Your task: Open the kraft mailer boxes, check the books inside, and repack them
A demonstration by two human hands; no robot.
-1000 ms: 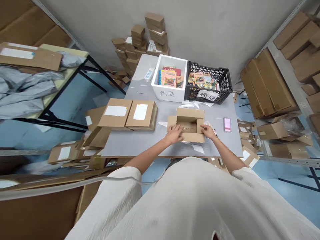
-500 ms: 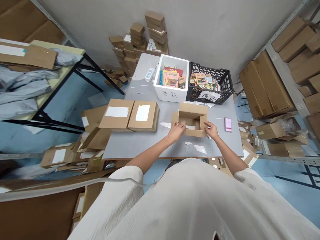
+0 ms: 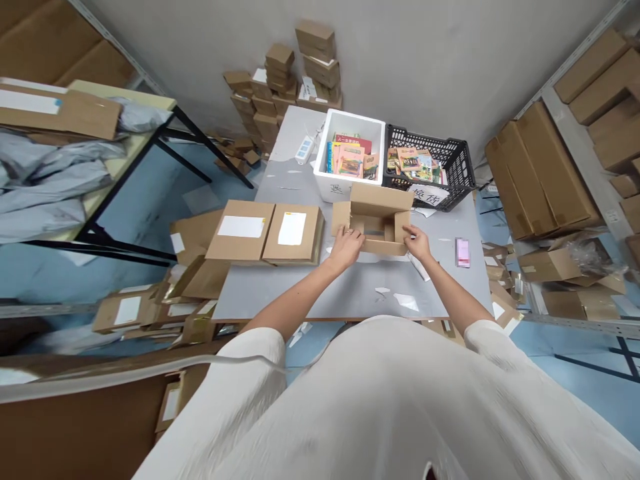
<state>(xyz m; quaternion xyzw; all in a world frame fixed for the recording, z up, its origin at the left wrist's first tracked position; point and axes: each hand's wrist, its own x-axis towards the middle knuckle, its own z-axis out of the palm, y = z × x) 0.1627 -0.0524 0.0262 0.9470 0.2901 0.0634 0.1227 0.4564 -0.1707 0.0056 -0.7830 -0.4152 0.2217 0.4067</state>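
An opened cardboard box with its flaps folded out is held between my two hands over the grey table. My left hand grips its near left corner by the flap. At the near right corner, my right hand pinches the other side flap. The far flap stands up in front of the white foam bin and hides part of its lettering. Inside the box I see bare cardboard, though its near part is hidden by the front wall. A white strip of paper lies below my right hand.
Two closed, labelled cartons sit on the table to the left. Books fill part of the foam bin and the black crate. A phone lies at the right, a power strip at the back left. Cartons crowd the floor.
The box has moved away from me and left, toward the foam bin, with both hands on it. It appears lifted, and the white paper strip beneath is now uncovered.
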